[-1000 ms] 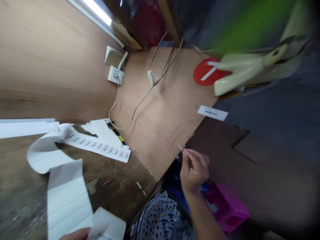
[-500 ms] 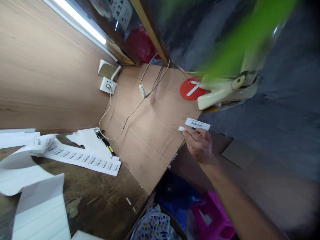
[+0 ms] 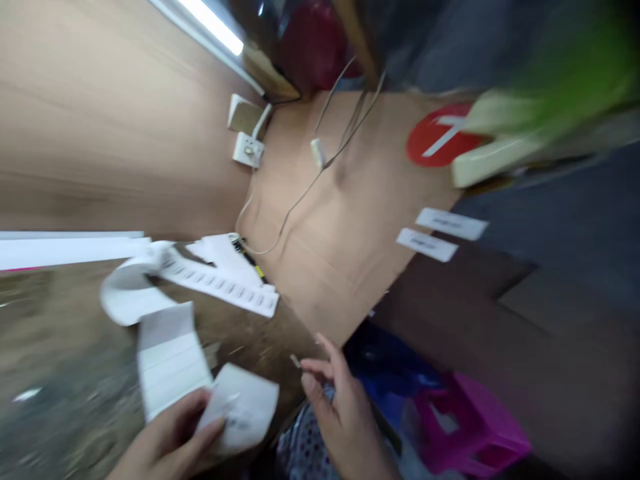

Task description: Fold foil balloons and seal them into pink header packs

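I see the left hand pinching a curling white paper barcode-label strip above the worn brown wooden counter; the right hand is spread, just beside a tiny pale scrap.

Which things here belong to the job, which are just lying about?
In use: left hand holding barcode label strip; right hand, small scrap at fingertips; two barcode labels.
Lying about: wall socket, cable, red 7 disc, pink plastic stool.

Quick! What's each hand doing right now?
Left hand: closed, holding a strip of label paper.
Right hand: partly open; a tiny scrap is by its fingertips, too blurred to tell if held.
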A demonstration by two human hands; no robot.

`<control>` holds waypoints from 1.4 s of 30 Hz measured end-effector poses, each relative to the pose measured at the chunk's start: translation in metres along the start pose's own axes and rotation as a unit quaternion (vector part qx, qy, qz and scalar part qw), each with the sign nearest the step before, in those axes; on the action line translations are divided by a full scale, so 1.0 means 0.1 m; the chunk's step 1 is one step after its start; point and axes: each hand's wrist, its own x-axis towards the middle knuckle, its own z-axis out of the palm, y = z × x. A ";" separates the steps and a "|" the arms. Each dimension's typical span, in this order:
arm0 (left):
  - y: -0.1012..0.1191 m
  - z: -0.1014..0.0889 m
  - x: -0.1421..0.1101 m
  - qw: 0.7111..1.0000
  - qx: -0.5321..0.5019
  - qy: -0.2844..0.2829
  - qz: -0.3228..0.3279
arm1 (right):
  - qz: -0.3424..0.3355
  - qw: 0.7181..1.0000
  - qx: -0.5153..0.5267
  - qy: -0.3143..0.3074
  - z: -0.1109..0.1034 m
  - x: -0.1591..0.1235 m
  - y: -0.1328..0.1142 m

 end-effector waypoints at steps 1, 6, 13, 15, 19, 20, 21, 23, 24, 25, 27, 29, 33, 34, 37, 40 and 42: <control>0.02 0.03 -0.02 0.999 -0.017 -0.005 0.028 | 0.058 0.990 0.117 -0.046 0.27 -0.16 0.01; 0.02 0.05 -0.04 0.995 -0.035 -0.064 0.063 | 0.174 0.911 0.374 -0.014 0.98 -0.44 -0.02; -0.08 -0.07 -0.09 0.997 -0.057 -0.042 0.019 | 0.248 0.894 0.373 -0.011 0.92 -0.35 0.01; -0.10 -0.10 -0.09 0.998 -0.063 -0.012 0.015 | 0.282 0.864 0.416 -0.038 0.95 -0.37 0.01; -0.09 -0.13 -0.12 0.998 -0.040 -0.045 0.033 | 0.259 0.859 0.442 -0.001 1.04 -0.44 -0.01; -0.09 -0.14 -0.13 0.997 -0.033 -0.063 0.036 | 0.242 0.871 0.428 0.005 1.04 -0.45 -0.02; -0.09 -0.14 -0.14 0.996 -0.028 -0.077 0.037 | 0.221 0.891 0.397 0.009 1.02 -0.45 -0.01; -0.10 -0.14 -0.14 0.996 -0.029 -0.080 0.033 | 0.154 0.951 0.263 0.050 0.95 -0.43 0.01; -0.12 -0.14 -0.14 0.996 -0.036 -0.073 0.026 | 0.098 0.977 0.174 0.078 0.90 -0.42 0.03; -0.13 -0.14 -0.13 0.997 -0.043 -0.067 0.016 | 0.026 0.991 0.089 0.096 0.85 -0.40 0.04; -0.15 -0.14 -0.11 0.998 -0.031 -0.051 -0.001 | -0.123 0.990 -0.011 0.067 0.77 -0.36 0.05; -0.16 -0.15 -0.10 0.999 0.013 -0.036 0.005 | -0.212 0.976 -0.002 -0.040 0.75 -0.33 0.06; -0.11 -0.20 -0.10 0.994 0.057 -0.073 0.056 | -0.165 0.976 0.070 -0.123 0.82 -0.35 0.06; -0.10 -0.21 -0.10 0.991 0.065 -0.092 0.067 | -0.146 0.980 0.073 -0.118 0.84 -0.35 0.06; -0.08 -0.23 -0.10 0.984 0.103 -0.118 0.089 | -0.108 0.986 0.073 -0.102 0.87 -0.38 0.06; -0.09 -0.22 -0.09 0.982 0.122 -0.100 0.100 | -0.054 0.988 0.104 -0.105 0.88 -0.41 0.03; -0.11 -0.21 -0.08 0.980 0.144 -0.091 0.103 | -0.009 0.986 0.130 -0.100 0.91 -0.44 0.03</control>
